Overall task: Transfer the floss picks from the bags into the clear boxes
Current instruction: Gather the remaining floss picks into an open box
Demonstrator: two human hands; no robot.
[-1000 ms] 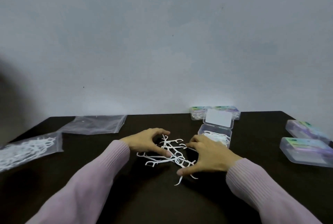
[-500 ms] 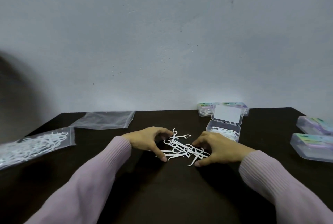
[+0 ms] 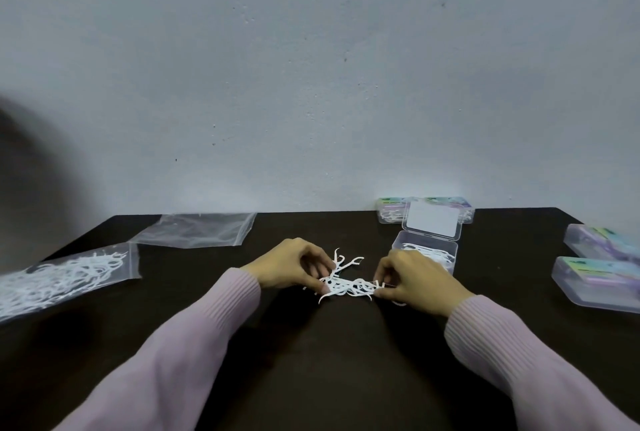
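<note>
A small heap of white floss picks point(image 3: 349, 283) lies on the dark table between my hands. My left hand point(image 3: 291, 267) curls its fingers round the heap's left side, thumb tip on the picks. My right hand point(image 3: 415, 280) pinches the heap's right end. Just behind my right hand stands an open clear box point(image 3: 427, 247) with its lid up and some picks inside. A clear bag full of picks point(image 3: 65, 276) lies at the far left, and an empty clear bag point(image 3: 197, 229) lies behind it.
Two closed clear boxes point(image 3: 599, 283) with coloured labels sit at the right edge. Closed boxes point(image 3: 393, 210) with picks inside stand against the pale wall behind the open box. The dark table point(image 3: 322, 361) reaches toward me between my pink sleeves.
Both hands have drawn closer together, gathering the scattered picks into a tighter bunch. The camera has tilted, so the table sits lower in view.
</note>
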